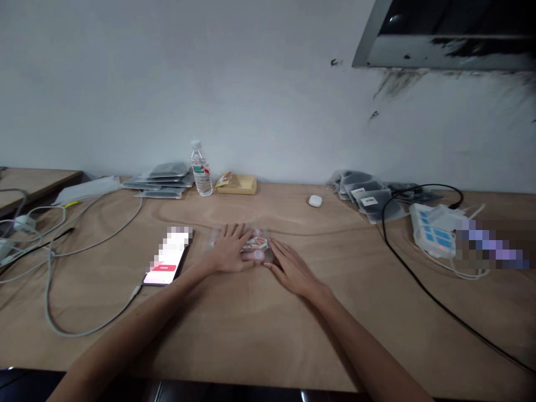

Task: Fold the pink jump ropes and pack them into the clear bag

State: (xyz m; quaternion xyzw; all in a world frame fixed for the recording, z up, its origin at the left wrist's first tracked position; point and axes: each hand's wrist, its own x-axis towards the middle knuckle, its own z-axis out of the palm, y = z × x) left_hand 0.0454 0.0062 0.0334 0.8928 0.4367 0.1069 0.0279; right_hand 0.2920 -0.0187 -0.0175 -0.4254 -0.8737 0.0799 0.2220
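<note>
A wooden table spreads underneath. The left hand lies flat, fingers spread and clasping nothing, on a clear packet; the right hand, fingers straight, touches the packet's right end, and I cannot tell whether it pinches. Left of the hands lies 1 phone; beyond them to the right, 1 small white case.

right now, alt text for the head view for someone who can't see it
A person's left hand lies on a clear packet on a wooden table, the right hand at its right edge. A lit phone lies to the left; a bottle and yellow tray stand behind.
</note>
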